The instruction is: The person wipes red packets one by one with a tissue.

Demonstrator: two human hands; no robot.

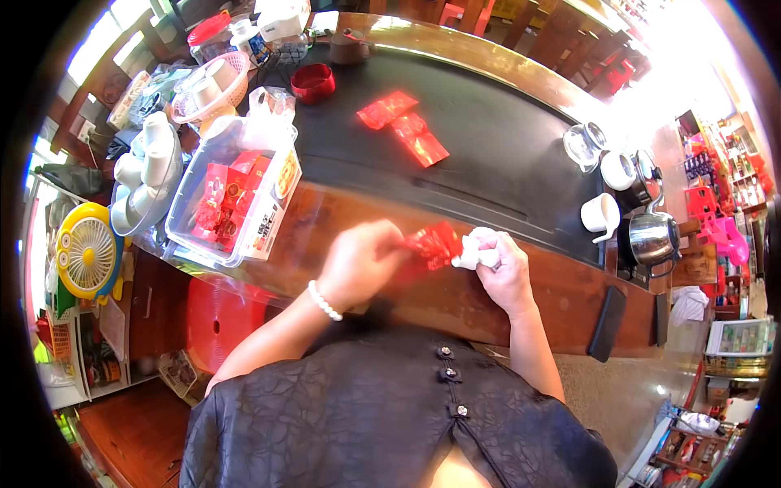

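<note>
The left hand (362, 264), blurred, seems to pinch one end of a crumpled red packet (435, 246) held above the table's wooden edge (325, 220). The right hand (503, 272) grips a bunched white cloth or tissue (478, 248) against the packet's other end. Two more red packets (419, 140) lie on the black tray (480, 146) beyond, and others fill a clear plastic box (281, 175) to the left.

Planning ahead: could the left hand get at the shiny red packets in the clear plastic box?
Likely yes: the box looks open-topped, only bare wood separates it from the left hand, though that hand seems occupied.
</note>
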